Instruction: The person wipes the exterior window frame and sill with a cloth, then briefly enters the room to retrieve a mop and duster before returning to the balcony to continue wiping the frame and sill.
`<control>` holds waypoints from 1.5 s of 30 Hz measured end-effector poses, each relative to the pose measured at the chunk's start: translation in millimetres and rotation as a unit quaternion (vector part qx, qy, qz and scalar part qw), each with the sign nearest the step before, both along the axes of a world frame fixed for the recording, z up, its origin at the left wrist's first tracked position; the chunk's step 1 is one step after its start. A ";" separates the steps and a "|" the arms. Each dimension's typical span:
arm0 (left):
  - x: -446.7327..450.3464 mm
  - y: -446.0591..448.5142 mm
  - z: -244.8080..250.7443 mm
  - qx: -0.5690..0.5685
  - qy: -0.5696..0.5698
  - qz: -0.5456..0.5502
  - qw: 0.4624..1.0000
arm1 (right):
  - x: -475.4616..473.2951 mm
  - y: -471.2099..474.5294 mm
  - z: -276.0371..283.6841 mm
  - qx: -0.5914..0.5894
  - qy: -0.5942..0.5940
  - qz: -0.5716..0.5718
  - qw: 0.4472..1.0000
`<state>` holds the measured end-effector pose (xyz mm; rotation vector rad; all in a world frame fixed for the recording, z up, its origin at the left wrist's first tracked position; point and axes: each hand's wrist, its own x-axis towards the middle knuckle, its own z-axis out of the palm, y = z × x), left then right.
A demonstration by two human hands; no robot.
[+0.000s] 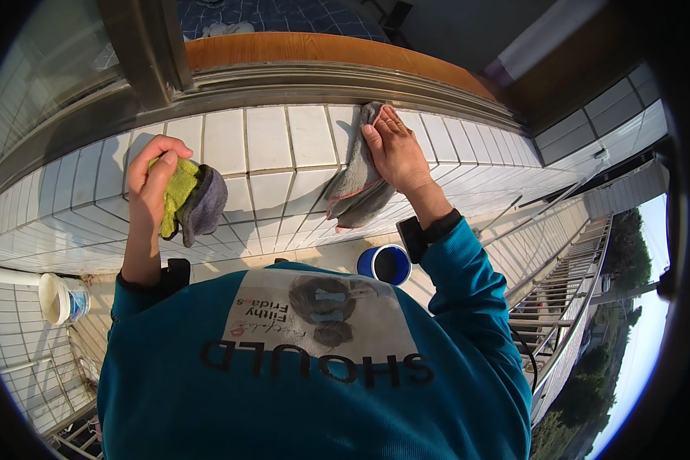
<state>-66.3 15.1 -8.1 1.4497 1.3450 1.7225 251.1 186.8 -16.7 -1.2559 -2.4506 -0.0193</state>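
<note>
My left hand (155,172) grips a bunched yellow-green cloth (178,187) together with a dark purple-grey cloth (207,204), held in front of the white-tiled wall. Farther right, my right hand (394,149) lies with its fingers extended on a grey cloth with pink edging (359,184). That cloth rests on the white tiled sill (269,138), its upper end close to the metal window track, and its lower part hangs over the sill's edge. The right palm's contact with the cloth is hidden.
A metal window track (322,92) runs behind the sill, with a window frame (144,52) at left. A blue bucket (384,264) stands on the floor below, and a white bucket (63,299) is at left. Long poles and a metal railing (569,305) are at right.
</note>
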 end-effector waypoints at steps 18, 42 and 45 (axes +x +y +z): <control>-4.1 0.6 0.6 0.003 0.032 -0.009 0.999 | 23.2 -39.3 -0.2 0.089 -0.024 0.024 0.995; 4.1 -0.1 3.7 -0.017 -0.004 -0.002 1.000 | 11.0 -44.3 4.8 0.036 -0.012 0.057 0.998; 3.9 1.1 3.5 -0.009 -0.010 -0.001 1.000 | 25.2 -75.7 3.9 -0.026 -0.045 0.061 0.997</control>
